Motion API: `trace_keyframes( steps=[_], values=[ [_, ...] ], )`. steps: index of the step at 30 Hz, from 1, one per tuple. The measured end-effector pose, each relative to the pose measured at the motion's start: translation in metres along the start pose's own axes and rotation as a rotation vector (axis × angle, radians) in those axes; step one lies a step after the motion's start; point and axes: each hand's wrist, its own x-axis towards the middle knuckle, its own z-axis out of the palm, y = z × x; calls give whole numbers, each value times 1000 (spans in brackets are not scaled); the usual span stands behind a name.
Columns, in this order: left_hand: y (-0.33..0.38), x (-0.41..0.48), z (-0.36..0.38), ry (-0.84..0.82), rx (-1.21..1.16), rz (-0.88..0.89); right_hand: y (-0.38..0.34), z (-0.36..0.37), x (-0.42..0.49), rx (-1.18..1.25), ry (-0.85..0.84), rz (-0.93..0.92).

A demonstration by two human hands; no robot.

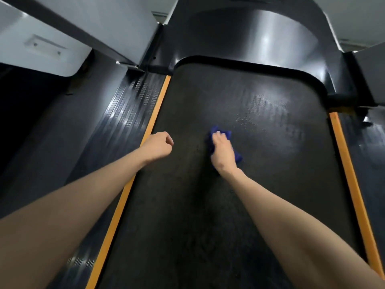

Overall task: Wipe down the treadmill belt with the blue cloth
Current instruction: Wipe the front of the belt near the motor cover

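Note:
The dark treadmill belt [239,195] runs down the middle of the view, with a damp, shiny patch toward its upper right. A bunched blue cloth [227,135] lies on the belt near its centre. My right hand [223,152] lies on top of the cloth and presses it onto the belt, with blue fabric showing beyond the fingers and at the wrist side. My left hand [158,146] hovers over the belt's left edge with its fingers curled, holding nothing.
Orange strips [154,117] border the belt on both sides, with ribbed black side rails [116,122] outside them. The glossy motor cover [250,38] closes the far end. Grey uprights [104,28] rise at the left and right.

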Motion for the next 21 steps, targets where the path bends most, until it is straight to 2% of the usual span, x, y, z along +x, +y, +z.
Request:
trace_keyframes(
  steps=[3,4,5,6,9,10,12,15,17,18,19,21],
  values=[
    [-16,-4,-9,31,19,-39,-23,17,-7,-24,-282,-441],
    [-21,-3,-12,24,45,-38,-21,16,-4,-49,-290,-524],
    [-26,-4,-15,22,75,-28,-15,14,3,-82,-255,-533],
    [-30,-4,-18,24,106,-16,-7,11,11,-82,-174,-465],
    [-45,-4,-26,80,147,-16,12,1,38,-113,73,38],
    [-49,-4,-28,115,152,-33,5,1,41,-155,98,117],
    [-56,-5,-26,141,155,-89,-24,11,32,-175,37,24],
    [-58,-6,-19,100,206,-136,-53,34,-6,-102,-169,-417],
    [-57,-4,-19,89,312,-121,-44,23,-4,-98,-238,-647],
    [-57,-3,-22,86,350,-119,-36,18,6,-137,-237,-668],
    [-57,-1,-24,74,370,-130,-29,15,18,-159,-207,-602],
    [-55,3,-26,53,398,-148,-25,13,42,-108,-53,-274]
  ],
)
